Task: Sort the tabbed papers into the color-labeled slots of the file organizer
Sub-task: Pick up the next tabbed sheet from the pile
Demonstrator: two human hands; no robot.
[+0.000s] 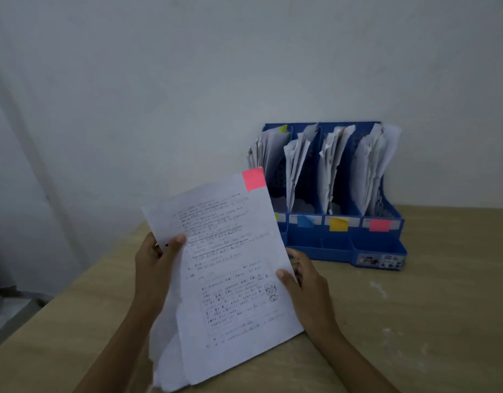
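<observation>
Both hands' fingers grip the paper stack, long axis upright, pink tab topmost.

blue file organizer — blue, yellow, pink labels across its front; white printed sheet nearer, pink tab.

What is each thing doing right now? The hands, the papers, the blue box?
Left hand: grips the paper stack's left edge.
Right hand: holds the stack's right edge, thumb on front.
Paper stack: held up, tilted, lower edge near the table.
Pink tab: stuck on the top sheet's upper corner.
File organizer: upright against the wall, all four slots stuffed with papers.
Pink label: on the rightmost slot's front.
</observation>
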